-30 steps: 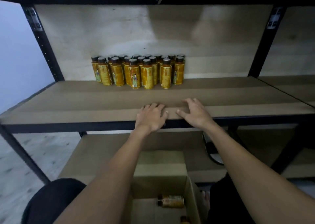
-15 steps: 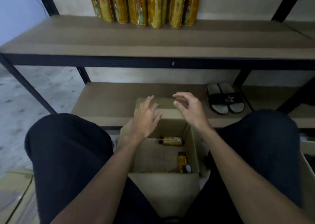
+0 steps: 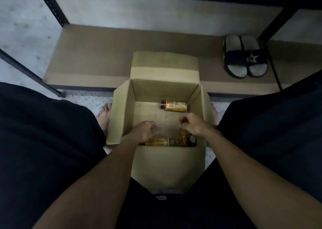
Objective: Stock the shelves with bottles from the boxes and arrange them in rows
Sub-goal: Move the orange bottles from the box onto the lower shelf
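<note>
An open cardboard box (image 3: 122, 110) stands on the floor between my knees. One amber bottle with a yellow label (image 3: 174, 105) lies on its side at the far end of the box floor. More bottles (image 3: 157, 142) lie against the near wall, one with its dark cap (image 3: 192, 139) facing me. My left hand (image 3: 143, 130) is inside the box just above those near bottles, fingers loosely curled and holding nothing I can see. My right hand (image 3: 193, 125) hovers over another bottle (image 3: 184, 132), fingers curled down; its grip is hidden.
The lower shelf board (image 3: 97, 54) runs behind the box, with a pair of dark slippers (image 3: 244, 61) on its right part. Black shelf posts (image 3: 52, 5) rise at left and right. My bare feet (image 3: 104, 117) flank the box.
My view has tipped down from the stocked shelf to the box. Both hands left the shelf edge and dropped into the box, close to the near bottles.
</note>
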